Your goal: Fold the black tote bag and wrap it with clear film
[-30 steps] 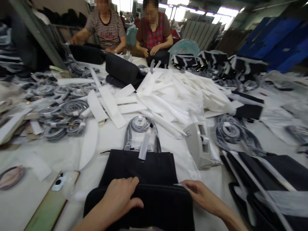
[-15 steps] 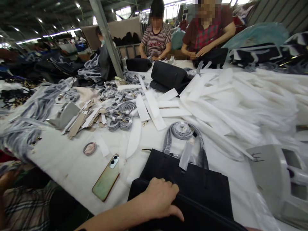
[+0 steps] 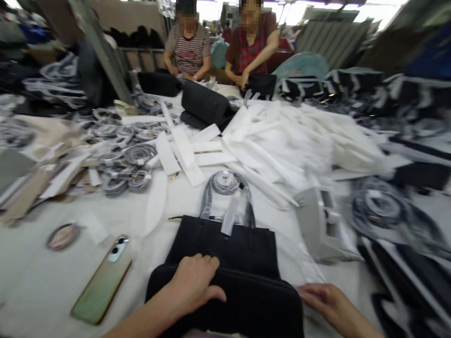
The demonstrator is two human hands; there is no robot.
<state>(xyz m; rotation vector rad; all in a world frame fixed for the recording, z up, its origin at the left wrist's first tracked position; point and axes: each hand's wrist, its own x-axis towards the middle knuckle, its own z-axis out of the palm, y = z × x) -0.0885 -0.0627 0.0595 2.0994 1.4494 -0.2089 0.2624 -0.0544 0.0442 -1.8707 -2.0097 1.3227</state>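
A black handbag point(image 3: 225, 249) lies on the white table in front of me, its folded base edge towards me. Its wrapped handles and a coiled strap point(image 3: 225, 182) point away from me. My left hand point(image 3: 197, 281) grips the bag's raised edge from above, fingers curled over it and thumb apart. At the bag's right corner is my right hand point(image 3: 327, 303), its thumb and fingers closed on the edge; the fingertips are slightly blurred. Thin clear plastic lies just beyond that hand.
A green phone point(image 3: 102, 281) and a ring-shaped item point(image 3: 62, 236) lie to the left. A grey tape dispenser point(image 3: 319, 225) stands right of the bag. White foam strips point(image 3: 282, 141) and wrapped strap coils point(image 3: 137, 155) cover the table's middle. Two co-workers point(image 3: 188, 47) handle black bags opposite.
My view has swung to the right, so the table's contents appear further left. My right hand has come into view at the bag's right corner. My left hand stays on the bag.
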